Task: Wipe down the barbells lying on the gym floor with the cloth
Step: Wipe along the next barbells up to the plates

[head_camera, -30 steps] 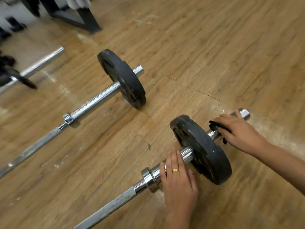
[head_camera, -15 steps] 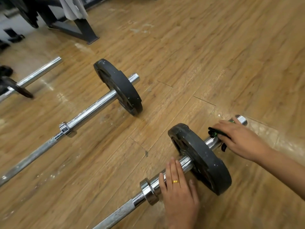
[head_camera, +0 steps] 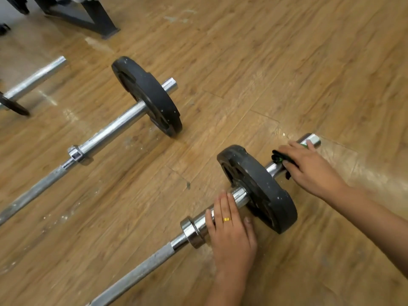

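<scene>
Three chrome steel barbells (head_camera: pixel 110 131) on scuffed wood-plank floor (head_camera: pixel 265 62); our right hand (head_camera: pixel 309 171), 3 o'clock, grips black-green cloth (head_camera: pixel 278 157); left hand (head_camera: pixel 231 235) flat, 6 o'clock.

The wood-plank floor (head_camera: pixel 287 62) carries three bars lying side by side. The middle barbell (head_camera: pixel 114 129) rests on its black plate (head_camera: pixel 154 100), with white scuffs on the planks beside its shaft. To its right lies the nearest barbell (head_camera: pixel 136 272), standing on its own plate (head_camera: pixel 271 195). To its left lies a third bar (head_camera: pixel 35 79) with a small plate (head_camera: pixel 16 106). Beyond the middle barbell a black frame foot (head_camera: pixel 99 22) sits on the floor.
</scene>
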The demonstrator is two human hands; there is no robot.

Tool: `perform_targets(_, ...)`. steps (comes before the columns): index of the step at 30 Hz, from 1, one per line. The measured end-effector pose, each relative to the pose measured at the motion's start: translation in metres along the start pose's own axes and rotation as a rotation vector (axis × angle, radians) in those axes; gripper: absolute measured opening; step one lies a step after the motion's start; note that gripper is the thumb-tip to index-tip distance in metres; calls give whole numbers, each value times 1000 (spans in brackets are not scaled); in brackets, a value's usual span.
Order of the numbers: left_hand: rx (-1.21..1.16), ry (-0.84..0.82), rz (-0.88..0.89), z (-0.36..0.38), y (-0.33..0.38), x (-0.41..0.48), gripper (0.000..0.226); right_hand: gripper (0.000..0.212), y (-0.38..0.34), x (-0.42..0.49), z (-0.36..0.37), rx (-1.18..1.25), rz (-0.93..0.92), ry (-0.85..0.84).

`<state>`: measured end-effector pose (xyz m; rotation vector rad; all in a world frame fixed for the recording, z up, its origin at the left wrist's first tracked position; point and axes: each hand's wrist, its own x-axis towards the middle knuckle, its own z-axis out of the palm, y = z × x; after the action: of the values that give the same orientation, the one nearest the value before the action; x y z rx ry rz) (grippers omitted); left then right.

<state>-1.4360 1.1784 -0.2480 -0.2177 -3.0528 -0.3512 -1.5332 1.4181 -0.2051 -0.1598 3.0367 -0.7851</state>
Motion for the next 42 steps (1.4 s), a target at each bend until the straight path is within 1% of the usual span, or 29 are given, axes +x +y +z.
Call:
perform_targets(3, 2, 6, 6, 2, -1, -4, 69, 39, -2, -8, -1, -19, -106, -79)
perform_targets(7, 11, 0, 8, 0, 0, -10, 71, 33, 7, -2, -14, -31, 15, 10)
perform_targets(8, 19, -7, 9, 0, 1, -11, 71, 33, 5, -4, -11, -33, 21, 14)
perform_targets(12, 30, -27, -8, 0, 7, -16, 70, 41, -1, -23, -8, -23, -163, -94)
perform_targets(13, 28, -35, -17, 1, 8, -17, 71, 40, 4, -22, -14, -45, -173, -102)
perform_targets(17, 9, -66, -31, 0, 14, -25, 70, 35, 21, -13, -22, -56, 39, 3)
perform_targets(18, -13, -63, -38, -2, 17, -26, 69, 36, 18, -16, -17, -56, 44, 6)
perform_targets(21, -156, -31, -102, -17, 26, -25, 65, 39, 15, -29, -9, -63, -47, -42)
perform_targets(23, -213, -29, -134, -27, 26, -21, 65, 39, 25, -26, -15, -63, -37, -35)
perform_targets(26, -92, -80, -102, -27, 16, -20, 67, 38, 31, -21, -18, -27, 102, 39)
perform_targets(27, -47, -98, -88, -25, 14, -21, 67, 38, 27, -23, -14, -21, 112, 57)
perform_targets(29, -11, -110, -88, -20, 14, -23, 70, 40, 17, -32, -6, -9, 53, 38)
perform_targets(31, -2, -127, -95, -16, 17, -26, 72, 41, 19, -40, -8, -25, -27, -20)
perform_targets(32, 7, -127, -85, -15, 17, -28, 72, 41, 26, -39, -13, -32, -25, -35)
perform_targets(36, 34, -107, -52, -12, 17, -36, 72, 40, 39, -33, -27, -17, 150, 50)
perform_targets(38, 35, -100, -47, -10, 19, -39, 73, 41, 30, -40, -22, -27, 110, 33)
perform_targets(40, 43, -110, -41, -8, 21, -42, 74, 41, 25, -49, -20, -46, 14, -39)
perform_targets(42, 49, -126, -39, -7, 22, -46, 75, 40, 32, -48, -28, -62, 2, -85)
